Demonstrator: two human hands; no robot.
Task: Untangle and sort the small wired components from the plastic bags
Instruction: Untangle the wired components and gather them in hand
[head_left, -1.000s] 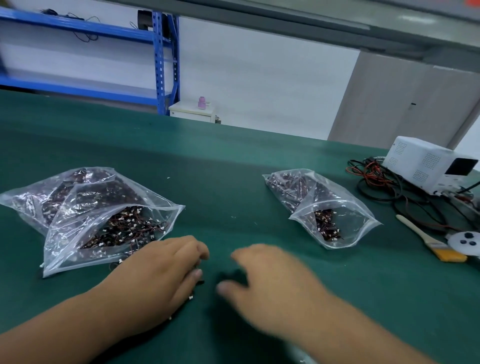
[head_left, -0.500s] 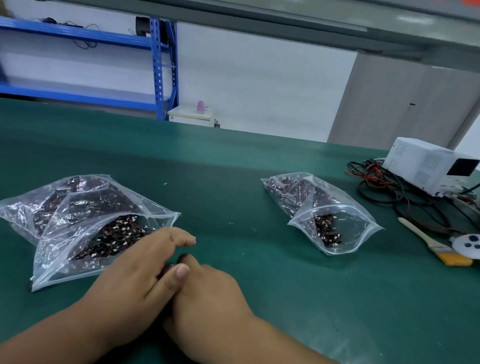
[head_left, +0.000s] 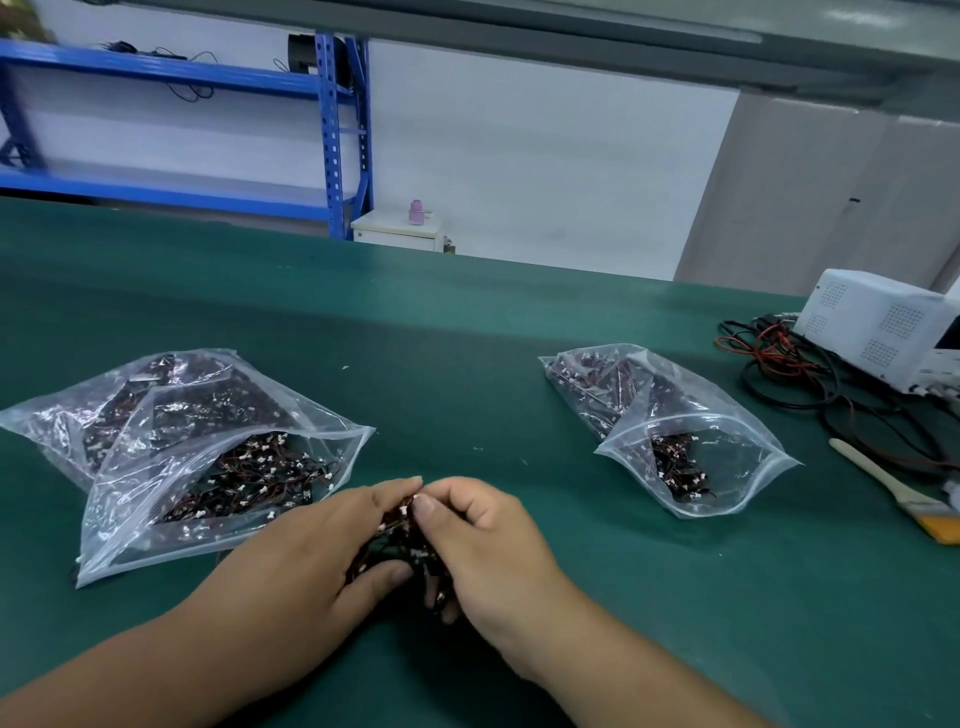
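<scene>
Now, your left hand: the fingers are curved over the tangled clump of thin dark wires with small white connectors, with the thumb pressed in at its near side, so you grip it from the left.
Your right hand: the fingers are curled in. Thumb and forefinger pinch the top of the clump, right against your left fingertips.
Clump: it sits between your two hands, at the near middle of the dark green table mat. I cannot tell whether it rests on the mat or is lifted.
Gaping clear plastic zip bag: it is just left of your left hand and holds more of the same wired parts. It lies partly over a second clear plastic bag.
Third clear plastic zip bag: it lies well to the right of your hands, with its mouth open and wired parts inside.
Far right: a white vented box stands beside loose black and red cables. A pale-handled brush with yellow bristles lies nearer you.
Beyond the table: blue metal shelving.
</scene>
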